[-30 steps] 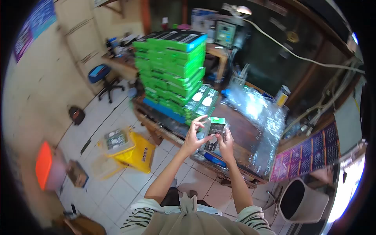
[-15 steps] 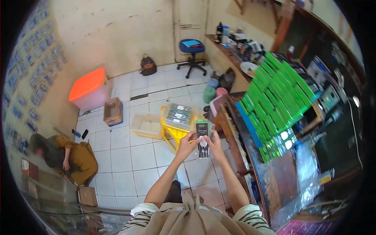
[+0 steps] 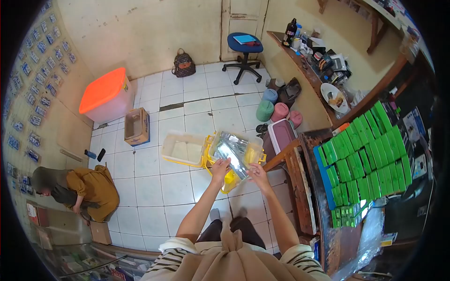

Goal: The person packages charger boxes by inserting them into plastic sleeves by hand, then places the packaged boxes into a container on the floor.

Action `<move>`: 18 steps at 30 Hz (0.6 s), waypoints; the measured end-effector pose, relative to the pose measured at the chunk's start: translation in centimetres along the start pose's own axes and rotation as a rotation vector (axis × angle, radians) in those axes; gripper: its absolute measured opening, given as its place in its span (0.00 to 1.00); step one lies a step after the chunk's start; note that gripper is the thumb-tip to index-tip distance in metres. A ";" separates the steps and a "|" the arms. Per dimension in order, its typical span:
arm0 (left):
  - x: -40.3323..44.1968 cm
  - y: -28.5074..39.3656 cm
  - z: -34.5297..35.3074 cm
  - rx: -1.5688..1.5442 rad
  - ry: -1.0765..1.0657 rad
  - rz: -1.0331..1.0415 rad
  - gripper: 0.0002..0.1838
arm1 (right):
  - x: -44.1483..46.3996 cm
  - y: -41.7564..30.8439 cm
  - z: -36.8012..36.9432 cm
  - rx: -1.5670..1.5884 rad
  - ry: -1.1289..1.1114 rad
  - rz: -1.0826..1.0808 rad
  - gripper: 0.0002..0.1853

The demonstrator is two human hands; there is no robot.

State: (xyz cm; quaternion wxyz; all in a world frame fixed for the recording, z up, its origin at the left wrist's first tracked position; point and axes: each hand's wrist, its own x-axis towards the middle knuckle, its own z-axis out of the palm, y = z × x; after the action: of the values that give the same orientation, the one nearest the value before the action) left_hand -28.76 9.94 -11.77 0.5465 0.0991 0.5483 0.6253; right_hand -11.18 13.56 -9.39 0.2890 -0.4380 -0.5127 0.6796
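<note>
Near the middle of the frame, a shiny packet [image 3: 233, 160] hangs between the left hand [image 3: 219, 170] and the right hand [image 3: 257, 174], over the near edge of a clear tub [image 3: 212, 148]. The left fingers seem to pinch one edge and the right fingers the other, though glare blurs the contact. Judging by how things lie, some of the work is done: other packets [image 3: 240, 141] already rest inside the tub, while this one is not laid flat among them. How many remain cannot be told. Green boxes [image 3: 370, 154] stand piled on the counter [image 3: 339, 244] at the right, away from both hands; their contents are hidden.
</note>
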 end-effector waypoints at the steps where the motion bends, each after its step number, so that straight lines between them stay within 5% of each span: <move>1: 1.3 -0.8 -0.1 -0.005 0.006 -0.004 0.17 | 1.0 0.9 -0.4 0.021 0.013 0.026 0.24; 8: 9.8 -5.4 0.3 -0.011 0.242 -0.114 0.43 | 9.7 6.6 -3.3 0.108 0.060 0.155 0.20; 18: 16.7 -8.9 -0.7 0.139 0.427 -0.245 0.32 | 17.3 12.5 -3.7 -0.015 0.128 0.228 0.19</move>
State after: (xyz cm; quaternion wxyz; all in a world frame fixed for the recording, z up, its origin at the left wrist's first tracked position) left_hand -30.57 20.93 -27.03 0.4817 -0.0652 0.7009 0.5220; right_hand -14.98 25.91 -26.75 0.2389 -0.5381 -0.4451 0.6747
